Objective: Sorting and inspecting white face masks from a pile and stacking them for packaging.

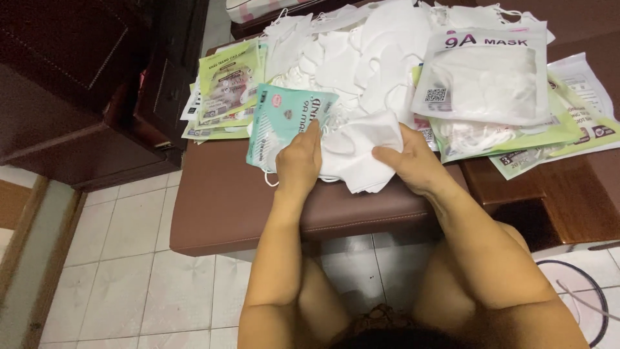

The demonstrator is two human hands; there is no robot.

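Gripping a small stack of white face masks (361,152) at the near edge of a brown padded bench (219,207), with both bare hands closed on it. Left hand (298,160) curling over the stack's left end, fingers folded down and also pressing on the lower edge of a teal mask packet (284,123) lying just beside and partly under the masks. Right hand (413,165) pinching the stack's right side, thumb on top, fingers tucked beneath. Lying roughly flat, the stack's long axis running left to right across the bench, its upper right corner tilting up toward the far side; one white ear loop (270,178) dangling off the left end over the bench edge. Spreading out behind, a loose heap of white masks (361,58) filling the middle of the bench. Resting to the right, a clear packet of masks (484,74) on top of green-edged packets (555,132); fanning out to the left, a pile of green printed packets (223,90). Showing below, pale floor tiles (129,284).
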